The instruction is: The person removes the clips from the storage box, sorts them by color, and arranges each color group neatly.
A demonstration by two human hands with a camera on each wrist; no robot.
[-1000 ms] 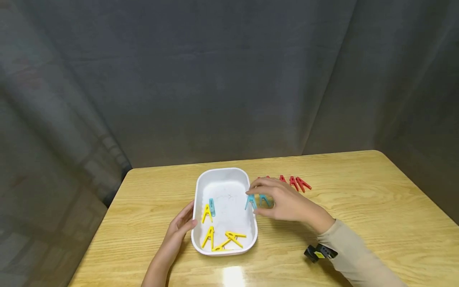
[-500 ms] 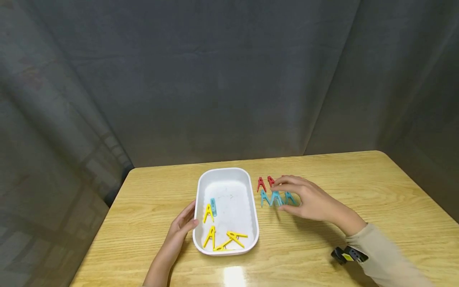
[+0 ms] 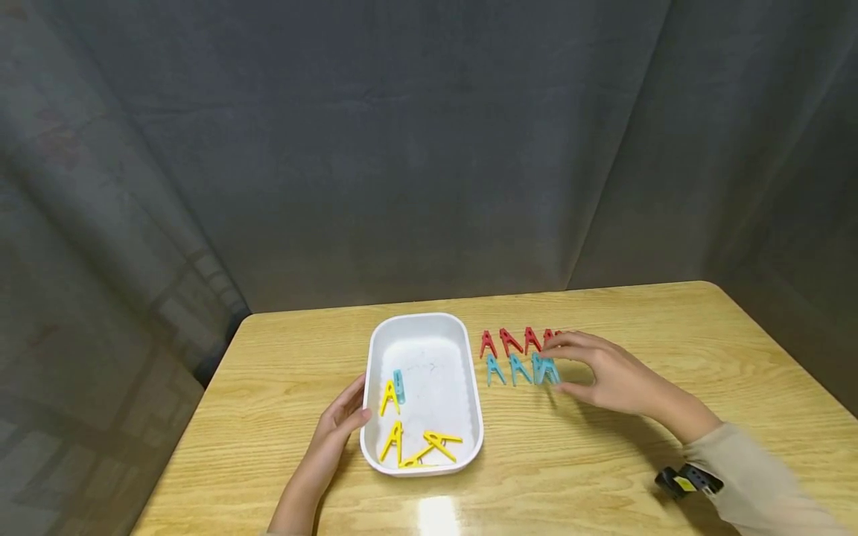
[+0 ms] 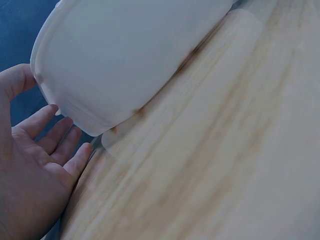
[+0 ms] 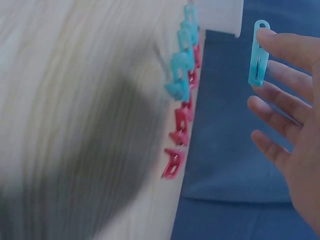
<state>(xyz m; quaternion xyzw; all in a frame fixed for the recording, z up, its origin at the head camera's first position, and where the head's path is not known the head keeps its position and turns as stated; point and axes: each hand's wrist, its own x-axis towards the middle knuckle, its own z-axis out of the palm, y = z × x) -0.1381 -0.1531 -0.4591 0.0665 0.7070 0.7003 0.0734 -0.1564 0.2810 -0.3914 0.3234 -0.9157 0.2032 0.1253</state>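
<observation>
My right hand (image 3: 613, 376) pinches a light-blue clothespin (image 5: 258, 55) between thumb and fingers, held above the table at the right end of a row of blue clothespins (image 3: 516, 368). Behind that row stands a row of red clothespins (image 3: 509, 340), partly covered by the right hand. My left hand (image 3: 333, 426) holds the left side of a white tray (image 3: 477, 417), thumb over the rim and fingers along the outer wall. Inside the tray lie several yellow clothespins (image 3: 390, 398) and one blue clothespin (image 3: 399, 387).
The wooden table (image 3: 281, 387) carries everything, and its far edge meets a dark grey curtain (image 3: 402, 186). A black wrist camera (image 3: 687, 481) is strapped under the right sleeve (image 3: 744, 469). Both rows sit just right of the tray.
My right hand has carried the blue clothespin from over the tray's right edge rightward, past the other blue clothespins, to the row's right end. The left hand stays on the tray.
</observation>
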